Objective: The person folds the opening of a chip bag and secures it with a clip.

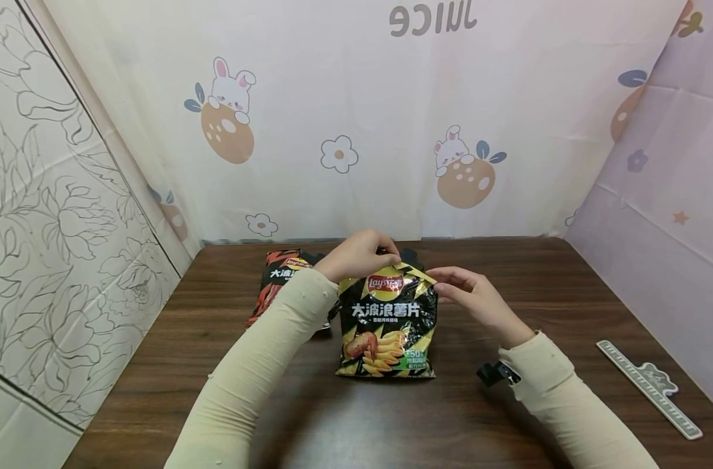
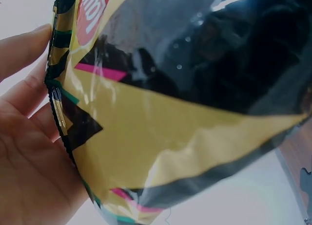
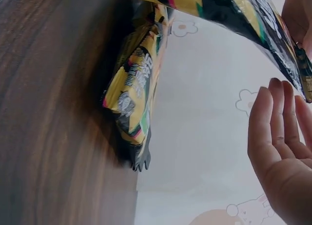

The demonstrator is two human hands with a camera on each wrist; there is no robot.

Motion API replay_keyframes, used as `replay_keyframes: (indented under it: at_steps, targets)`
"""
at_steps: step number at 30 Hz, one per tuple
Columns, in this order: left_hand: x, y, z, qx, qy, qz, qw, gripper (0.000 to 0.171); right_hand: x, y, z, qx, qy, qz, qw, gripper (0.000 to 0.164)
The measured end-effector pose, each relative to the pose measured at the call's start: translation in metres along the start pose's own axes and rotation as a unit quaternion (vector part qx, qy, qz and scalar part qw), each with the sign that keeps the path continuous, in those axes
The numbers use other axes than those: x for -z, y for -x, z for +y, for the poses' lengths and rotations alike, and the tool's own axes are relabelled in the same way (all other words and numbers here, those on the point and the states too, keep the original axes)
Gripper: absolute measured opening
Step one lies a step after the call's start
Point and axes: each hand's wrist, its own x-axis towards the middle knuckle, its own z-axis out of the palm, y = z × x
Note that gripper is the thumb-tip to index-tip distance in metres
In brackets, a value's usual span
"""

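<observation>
A black and yellow Lay's potato chip bag (image 1: 385, 329) stands near the middle of the table, printed side facing me. At its top edge my left hand (image 1: 364, 254) pinches the seal; in the left wrist view that hand (image 2: 39, 132) lies along the bag's edge. My right hand (image 1: 473, 296) is at the upper right corner, with thumb and fingertips right by it. The right wrist view shows this hand (image 3: 282, 147) with its fingers nearly straight beside the bag. Behind my left forearm lies a red and black Lay's bag (image 1: 272, 277), partly hidden.
Another yellow and black bag (image 3: 131, 88) rests on the table behind the one in hand. A flat grey-green strip with a cartoon figure (image 1: 649, 384) lies at the right of the brown wooden table (image 1: 538, 273). A patterned cloth (image 1: 333, 78) hangs behind it.
</observation>
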Motion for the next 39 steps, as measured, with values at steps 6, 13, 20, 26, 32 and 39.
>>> replay_keyframes:
  at_steps: [6, 13, 20, 26, 32, 39]
  targets:
    - [0.000, 0.001, 0.002, -0.003, 0.003, 0.001, 1.0000, 0.019, -0.004, -0.005, -0.005, -0.018, 0.014, 0.012, 1.000, 0.048]
    - [-0.002, 0.003, 0.003, -0.004, -0.001, 0.007, 1.0000, 0.020, -0.009, -0.006, -0.005, -0.015, 0.038, 0.032, 0.999, 0.042]
    - [-0.003, 0.004, 0.003, -0.001, -0.002, 0.011, 0.9999, 0.020, -0.014, -0.005, -0.007, -0.004, 0.049, 0.053, 0.997, 0.038]
    - [-0.003, 0.003, 0.003, -0.002, -0.006, 0.014, 0.9999, 0.018, -0.017, -0.006, -0.008, 0.013, 0.067, 0.069, 0.995, 0.033]
    - [-0.001, 0.005, 0.004, 0.001, -0.013, 0.015, 0.9998, 0.018, -0.019, -0.007, -0.007, 0.022, 0.062, 0.071, 0.995, 0.032]
    - [0.001, 0.006, 0.003, 0.007, -0.021, 0.018, 0.9996, 0.019, -0.020, -0.006, -0.008, 0.028, 0.060, 0.077, 0.995, 0.031]
